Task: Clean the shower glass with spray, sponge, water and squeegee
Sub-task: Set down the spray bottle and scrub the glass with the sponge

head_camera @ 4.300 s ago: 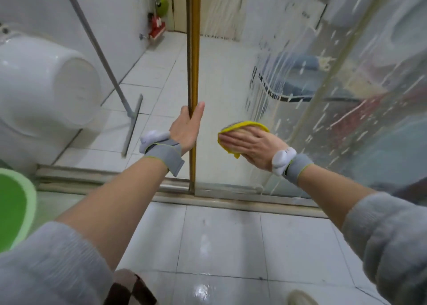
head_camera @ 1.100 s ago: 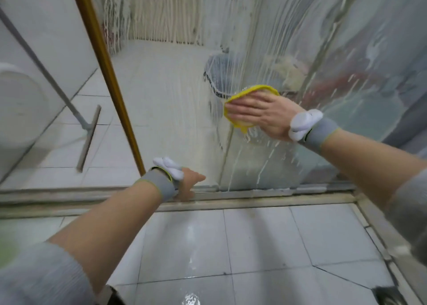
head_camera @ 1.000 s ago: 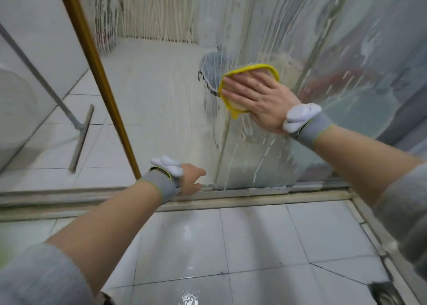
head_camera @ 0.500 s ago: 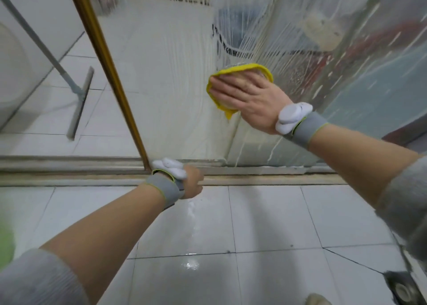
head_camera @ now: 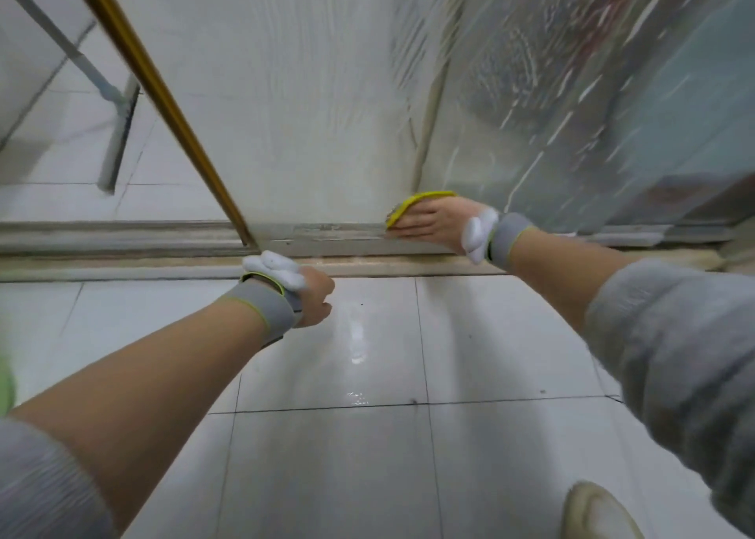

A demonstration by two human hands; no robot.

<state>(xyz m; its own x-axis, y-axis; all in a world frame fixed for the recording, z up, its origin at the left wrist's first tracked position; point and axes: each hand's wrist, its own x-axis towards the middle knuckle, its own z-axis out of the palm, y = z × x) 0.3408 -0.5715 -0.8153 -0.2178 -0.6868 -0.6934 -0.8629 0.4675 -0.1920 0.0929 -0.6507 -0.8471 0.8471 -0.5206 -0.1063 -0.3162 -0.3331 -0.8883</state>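
Low down, right hand (head_camera: pixel 429 222) flat on yellow sponge (head_camera: pixel 412 203) against shower glass (head_camera: pixel 327 109); left hand (head_camera: pixel 312 299) curled, grip empty.

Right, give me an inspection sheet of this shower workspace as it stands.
Surface: shower glass streaked with foam.
Job's things: yellow sponge flat against the glass's bottom edge by the track; squeegee stands on the floor beyond the glass.
Clutter: shoe tip on wet floor tiles.
Grippers: right hand presses the sponge with straight fingers; left hand curled, holds nothing.
Cables: nothing seen.
Surroundings: gold door frame.
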